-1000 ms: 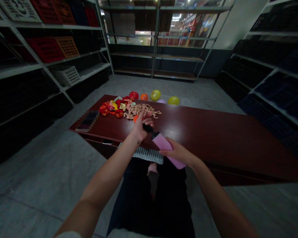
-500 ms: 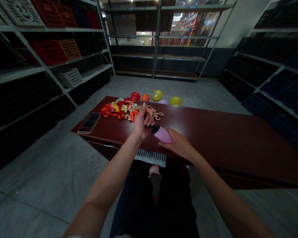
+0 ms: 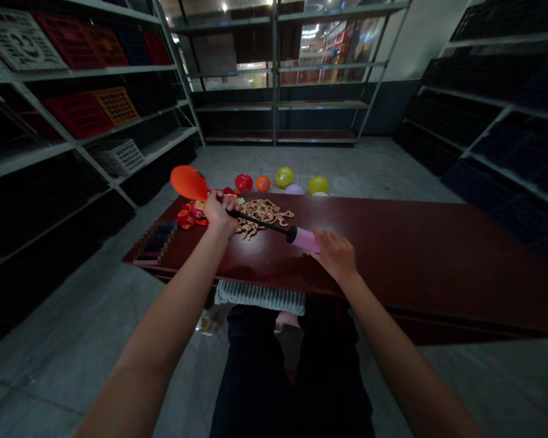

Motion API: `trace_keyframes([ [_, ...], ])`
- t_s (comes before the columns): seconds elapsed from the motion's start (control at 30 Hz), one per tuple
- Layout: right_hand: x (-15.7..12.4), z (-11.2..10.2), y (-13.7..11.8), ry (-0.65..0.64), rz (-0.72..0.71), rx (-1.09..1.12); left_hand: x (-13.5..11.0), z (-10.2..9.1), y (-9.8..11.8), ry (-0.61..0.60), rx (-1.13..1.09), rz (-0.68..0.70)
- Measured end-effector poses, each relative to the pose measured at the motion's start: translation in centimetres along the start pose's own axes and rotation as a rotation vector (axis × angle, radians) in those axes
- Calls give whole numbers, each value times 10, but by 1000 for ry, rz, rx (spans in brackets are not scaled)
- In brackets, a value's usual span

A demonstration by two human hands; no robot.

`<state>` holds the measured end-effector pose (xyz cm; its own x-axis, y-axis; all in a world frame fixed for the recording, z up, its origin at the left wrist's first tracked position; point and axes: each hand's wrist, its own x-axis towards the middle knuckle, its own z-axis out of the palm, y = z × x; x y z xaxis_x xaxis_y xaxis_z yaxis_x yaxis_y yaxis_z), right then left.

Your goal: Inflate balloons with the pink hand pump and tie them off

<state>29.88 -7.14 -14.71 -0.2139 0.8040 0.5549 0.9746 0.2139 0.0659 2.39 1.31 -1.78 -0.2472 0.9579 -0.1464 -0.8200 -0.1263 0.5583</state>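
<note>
A balloon pump (image 3: 305, 239) with a pink barrel and a thin black rod slants above the table. My right hand (image 3: 337, 254) is wrapped round the pink barrel. My left hand (image 3: 220, 213) is closed round the pump's other end, at the neck of an orange balloon (image 3: 188, 182). The balloon is partly filled and points to the far left. How its neck sits on the pump is hidden by my fingers. Beneath the rod lies a heap of beige, string-like pieces (image 3: 265, 211). Red and yellow uninflated balloons (image 3: 189, 215) lie beside my left hand, partly covered by it.
A pixelated, phone-like object (image 3: 156, 242) lies at the left end of the dark red table (image 3: 393, 255). Several inflated balloons (image 3: 284, 177) are beyond its far edge. A grey ribbed cloth (image 3: 260, 297) is at the near edge, over my legs. Shelves with crates (image 3: 80, 114) stand left.
The orange balloon has swelled and risen up and left. My left hand has moved left, away from my right, baring the pump's black rod. My right hand has moved slightly right.
</note>
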Motion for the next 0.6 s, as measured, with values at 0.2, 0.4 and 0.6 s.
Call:
trace_keyframes([
  [0.2,0,3,4,78,206,-26,-5,4,-8,33,-38,41],
  [0.4,-4,2,6,57,158,-31,-26,16,-67,20,-17,52],
  [0.6,-5,3,5,69,204,-3,-44,22,-128,14,-55,19],
])
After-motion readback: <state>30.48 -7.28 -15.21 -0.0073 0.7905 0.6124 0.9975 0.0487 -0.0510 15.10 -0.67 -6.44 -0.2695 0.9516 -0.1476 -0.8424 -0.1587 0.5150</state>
